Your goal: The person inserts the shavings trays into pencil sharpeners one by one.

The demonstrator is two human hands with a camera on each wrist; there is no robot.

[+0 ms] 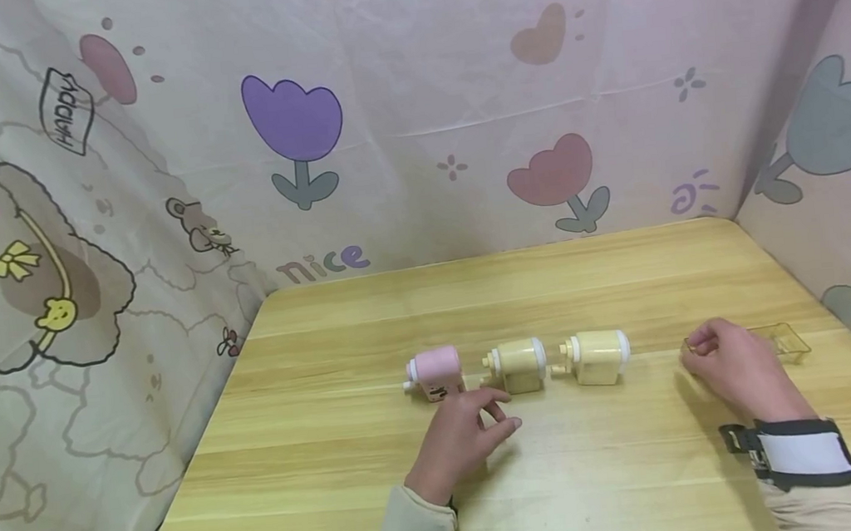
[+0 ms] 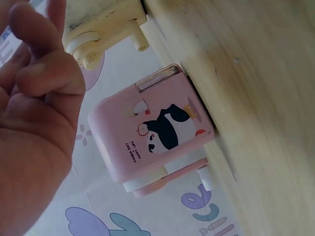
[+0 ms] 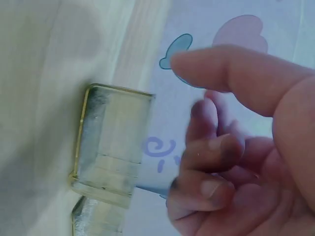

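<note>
A pink hand-crank pencil sharpener [image 1: 436, 366] with a panda picture stands leftmost in a row with two yellow sharpeners, the middle one [image 1: 519, 365] and the right one [image 1: 599, 357]. My left hand [image 1: 463, 431] hovers just in front of the pink one, fingers loosely bent and holding nothing. In the left wrist view the pink sharpener's body [image 2: 152, 123] sits beside the left hand [image 2: 37, 103]. Over on the right, my right hand [image 1: 737, 366] is by a clear yellow shavings drawer [image 1: 787, 340]. The right wrist view shows a drawer [image 3: 115, 142] apart from the loosely curled fingers, which hold nothing.
A second clear piece [image 3: 98, 219] lies behind the nearer drawer in the right wrist view. The wood-grain table [image 1: 336, 464] ends at a printed curtain [image 1: 414, 116] along its back and sides.
</note>
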